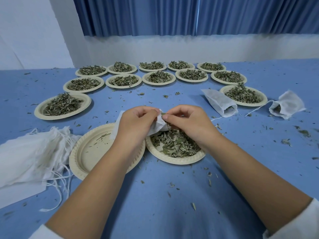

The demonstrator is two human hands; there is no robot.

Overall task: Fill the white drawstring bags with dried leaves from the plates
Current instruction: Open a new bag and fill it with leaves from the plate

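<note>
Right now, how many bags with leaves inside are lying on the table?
2. One leafy bag lies beside the far-right plate; a second bag lies further right. A third bag is in the left hand and right hand. The bag pile may hide more.

Left hand (136,123) grips a white bag (159,125) while right hand (187,121) pinches leaves (176,144) above a plate (172,159).

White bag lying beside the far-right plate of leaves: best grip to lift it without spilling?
Pinch the bag at its mouth hem, coming from the near side. It lies flat, mouth toward the camera, closed end away, with leaves showing at the opening, so lifting the mouth first probably keeps them in. The plate crowds its right side.
</note>
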